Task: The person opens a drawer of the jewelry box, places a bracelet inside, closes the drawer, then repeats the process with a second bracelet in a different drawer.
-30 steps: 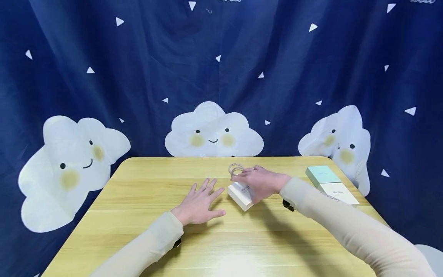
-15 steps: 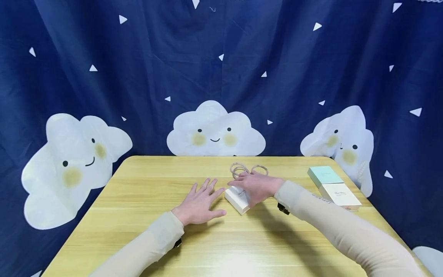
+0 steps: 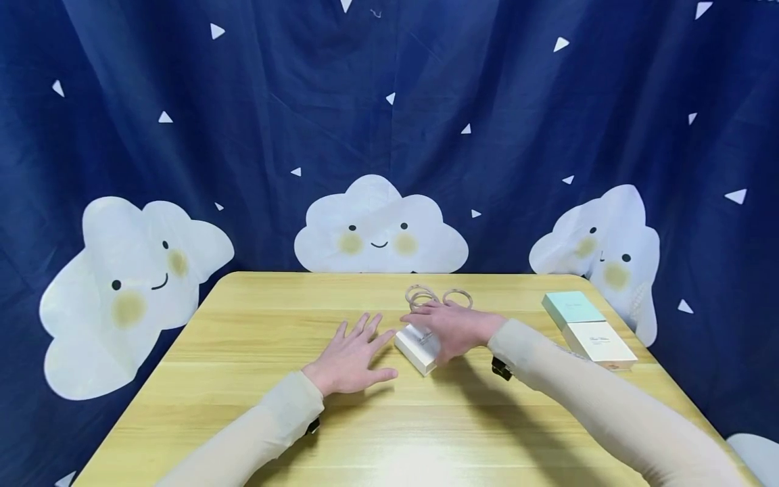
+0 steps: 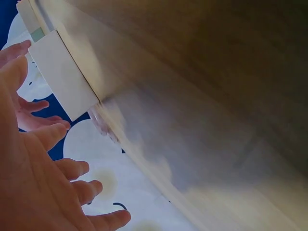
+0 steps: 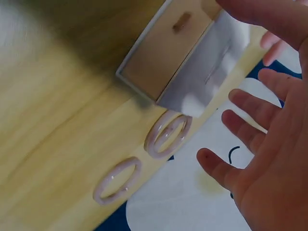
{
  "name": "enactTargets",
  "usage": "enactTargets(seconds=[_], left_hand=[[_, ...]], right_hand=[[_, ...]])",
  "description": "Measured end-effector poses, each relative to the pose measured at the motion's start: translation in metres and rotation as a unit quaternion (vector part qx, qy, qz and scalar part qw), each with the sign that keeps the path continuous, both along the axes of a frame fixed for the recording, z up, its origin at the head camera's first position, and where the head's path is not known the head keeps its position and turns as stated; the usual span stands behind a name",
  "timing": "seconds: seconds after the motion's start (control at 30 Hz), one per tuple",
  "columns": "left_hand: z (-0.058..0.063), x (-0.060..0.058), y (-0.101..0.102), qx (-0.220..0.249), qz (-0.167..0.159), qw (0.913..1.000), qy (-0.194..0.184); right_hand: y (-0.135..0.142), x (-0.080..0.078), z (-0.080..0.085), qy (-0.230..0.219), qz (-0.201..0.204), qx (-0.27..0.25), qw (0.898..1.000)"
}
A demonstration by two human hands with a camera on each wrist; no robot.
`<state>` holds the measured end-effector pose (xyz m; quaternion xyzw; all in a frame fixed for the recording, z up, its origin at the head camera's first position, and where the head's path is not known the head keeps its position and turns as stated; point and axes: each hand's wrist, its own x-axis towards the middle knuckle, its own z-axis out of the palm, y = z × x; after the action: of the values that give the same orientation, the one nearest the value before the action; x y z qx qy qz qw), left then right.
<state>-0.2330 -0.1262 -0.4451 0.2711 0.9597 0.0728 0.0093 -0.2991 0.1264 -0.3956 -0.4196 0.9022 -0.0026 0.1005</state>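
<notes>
In the head view, a small white box (image 3: 418, 348) with dark lettering on its lid lies at an angle near the middle of the table. My right hand (image 3: 455, 331) is over its right side and hides part of it. The right wrist view shows that hand's fingers (image 5: 255, 108) spread, with the thumb by the box's upper edge; a tan side of the box (image 5: 168, 45) carries a small tab. Pale pinkish bangles (image 3: 458, 297) lie just behind the box, some overlapping. My left hand (image 3: 349, 362) is palm down left of the box, its fingers spread and apart from it.
Toward the table's right edge sit a mint-green box (image 3: 575, 308) and, in front of it, another white lettered box (image 3: 599, 341). A dark blue curtain (image 3: 262, 135) with smiling clouds hangs behind the wooden table (image 3: 243, 338).
The white box and my right hand have shifted slightly left, and more of the right-hand bangle shows. The head view has turned a little. My left hand has stayed in place.
</notes>
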Motion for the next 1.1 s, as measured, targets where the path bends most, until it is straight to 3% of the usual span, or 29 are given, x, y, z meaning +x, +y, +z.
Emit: enactTargets(seconds=[0.23,0.47,0.6,1.1], left_hand=[[-0.001,-0.001,0.0,0.005,-0.001,1.0,0.003],[-0.002,-0.001,0.0,0.001,-0.001,1.0,0.008],[-0.001,0.0,-0.001,0.001,0.0,1.0,0.005],[-0.001,0.001,0.002,0.006,-0.001,1.0,0.001]], right_hand=[[0.007,0.011,0.002,-0.006,-0.055,-0.061,0.997],[0.006,0.02,-0.005,0.068,-0.127,-0.058,0.988],[0.002,0.025,-0.011,0.084,-0.166,-0.046,0.981],[-0.009,0.039,-0.021,0.078,-0.213,-0.018,0.974]])
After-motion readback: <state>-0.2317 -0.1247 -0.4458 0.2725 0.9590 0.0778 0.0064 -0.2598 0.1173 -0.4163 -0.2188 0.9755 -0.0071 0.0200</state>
